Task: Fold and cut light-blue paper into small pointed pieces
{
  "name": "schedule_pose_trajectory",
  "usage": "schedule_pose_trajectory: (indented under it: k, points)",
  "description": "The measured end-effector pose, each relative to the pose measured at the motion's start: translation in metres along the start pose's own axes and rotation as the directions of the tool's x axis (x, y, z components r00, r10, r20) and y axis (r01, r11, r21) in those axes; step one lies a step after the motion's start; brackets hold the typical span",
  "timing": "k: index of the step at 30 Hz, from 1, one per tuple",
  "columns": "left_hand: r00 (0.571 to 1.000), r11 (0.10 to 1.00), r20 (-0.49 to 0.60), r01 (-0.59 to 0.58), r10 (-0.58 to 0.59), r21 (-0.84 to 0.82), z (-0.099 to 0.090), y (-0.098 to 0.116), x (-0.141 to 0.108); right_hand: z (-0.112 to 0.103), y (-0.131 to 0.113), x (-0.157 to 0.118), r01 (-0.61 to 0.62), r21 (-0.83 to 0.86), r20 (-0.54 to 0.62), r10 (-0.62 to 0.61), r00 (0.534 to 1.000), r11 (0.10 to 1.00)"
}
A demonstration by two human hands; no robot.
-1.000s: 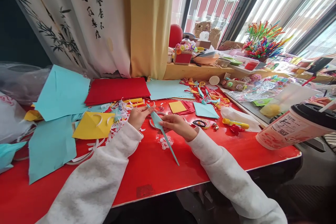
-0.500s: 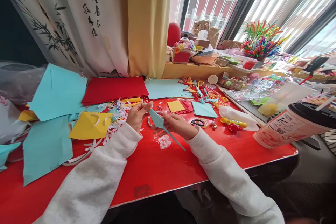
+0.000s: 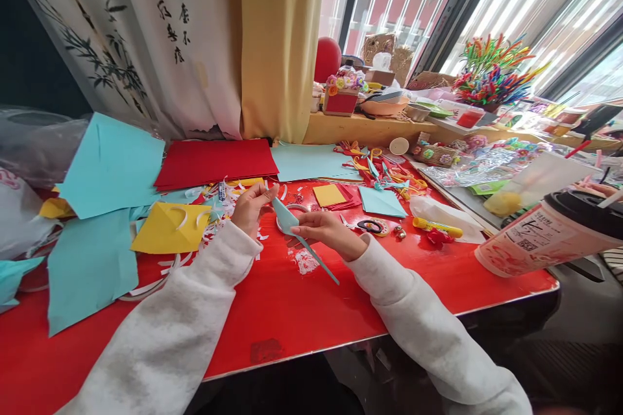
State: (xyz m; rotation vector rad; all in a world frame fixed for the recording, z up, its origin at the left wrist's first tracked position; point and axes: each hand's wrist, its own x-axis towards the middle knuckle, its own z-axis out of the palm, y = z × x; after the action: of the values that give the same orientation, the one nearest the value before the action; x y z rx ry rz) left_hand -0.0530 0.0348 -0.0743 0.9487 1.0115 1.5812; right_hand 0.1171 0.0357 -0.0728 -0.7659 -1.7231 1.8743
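Observation:
A folded piece of light blue paper (image 3: 286,218), with a thin strip trailing from its lower end, is held between both hands over the table. My left hand (image 3: 253,209) pinches its upper tip. My right hand (image 3: 331,232) grips it near the middle, thumb on top, where the strip leads off. Behind the paper, partly hidden, lies a roll of white tape (image 3: 296,208). Black-handled scissors (image 3: 370,226) rest to the right of my right hand. White paper scraps (image 3: 305,262) lie on the red table (image 3: 302,311) below the hands.
Left are large blue sheets (image 3: 92,272) and a yellow folded paper (image 3: 170,227). Red sheets (image 3: 214,165) are stacked behind. Blue squares (image 3: 383,201), yellow squares (image 3: 328,194) and a glue stick (image 3: 437,227) lie right. A large drink cup (image 3: 530,233) leans near the right edge.
My right thumb has moved onto the middle of the blue paper, and the paper is tilted more edge-on. The trailing strip has swung slightly left. The whole view has shifted a little.

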Motion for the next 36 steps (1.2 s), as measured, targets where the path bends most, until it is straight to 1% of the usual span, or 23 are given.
schedule_pose_trajectory:
  k: [2,3,5,6,7,9,11,14,15,18,20,24,26,29,31,34,36]
  points:
    - [1.0,1.0,0.011,0.021,-0.021,-0.017,0.0,0.001,0.0,0.001,0.002,0.001,0.004,0.034,-0.033,-0.003,0.999,0.999]
    - [0.998,0.999,0.051,0.042,-0.042,-0.014,0.0,0.001,-0.001,0.0,0.002,0.002,0.017,0.056,-0.064,-0.013,0.998,0.998]
    - [0.98,0.996,0.176,0.086,-0.09,0.033,0.004,0.001,-0.003,-0.001,0.003,0.003,0.06,0.087,-0.138,-0.048,0.989,0.994]
    - [0.966,0.992,0.232,0.093,-0.111,0.085,0.006,0.001,-0.004,-0.002,0.003,0.003,0.08,0.095,-0.166,-0.064,0.984,0.992]
    - [0.956,0.985,0.267,0.086,-0.125,0.151,0.008,0.0,-0.005,-0.003,0.002,0.003,0.092,0.095,-0.183,-0.073,0.98,0.991]
    - [0.959,0.962,0.258,0.045,-0.116,0.268,0.01,-0.002,-0.005,-0.005,0.002,0.003,0.074,0.077,-0.181,-0.059,0.982,0.994]
    - [0.976,0.947,0.203,0.007,-0.076,0.321,0.009,-0.005,-0.004,-0.006,0.002,0.003,0.033,0.037,-0.138,-0.028,0.99,0.999]
    - [0.991,0.954,0.129,0.005,-0.045,0.301,0.005,-0.009,-0.001,-0.006,0.004,0.003,0.011,-0.009,-0.087,-0.012,0.996,1.0]
    - [0.99,0.955,0.128,0.02,-0.06,0.296,0.004,-0.01,-0.001,-0.005,0.005,0.004,0.014,-0.006,-0.086,-0.015,0.996,1.0]
    - [0.974,0.944,0.177,0.081,-0.144,0.32,0.004,-0.014,-0.001,-0.004,0.007,0.005,0.016,0.021,-0.117,-0.014,0.993,1.0]
    - [0.972,0.932,0.169,0.095,-0.162,0.349,0.004,-0.016,-0.002,-0.004,0.007,0.005,-0.002,0.007,-0.111,0.003,0.994,1.0]
    - [0.991,0.924,0.072,0.077,-0.112,0.375,0.001,-0.019,0.002,-0.006,0.001,0.001,-0.056,-0.059,-0.012,0.055,0.998,0.997]
    - [0.994,0.928,0.055,0.068,-0.095,0.367,-0.001,-0.019,0.004,-0.007,-0.002,-0.002,-0.085,-0.041,-0.008,0.085,0.996,0.996]
    - [0.995,0.938,0.077,0.032,-0.062,0.346,-0.001,-0.018,0.004,-0.009,-0.003,-0.003,-0.101,-0.001,-0.044,0.101,0.994,0.995]
    - [0.992,0.925,0.117,0.002,-0.05,0.379,0.002,-0.018,0.001,-0.009,-0.001,-0.002,-0.082,0.019,-0.07,0.083,0.994,0.996]
    - [0.98,0.872,0.191,-0.041,-0.06,0.487,0.008,-0.019,-0.004,-0.009,0.003,0.001,0.0,0.018,-0.128,0.002,0.992,1.0]
    - [0.974,0.85,0.221,-0.071,-0.055,0.523,0.01,-0.022,-0.007,-0.009,0.005,0.002,0.058,-0.015,-0.183,-0.06,0.981,0.998]
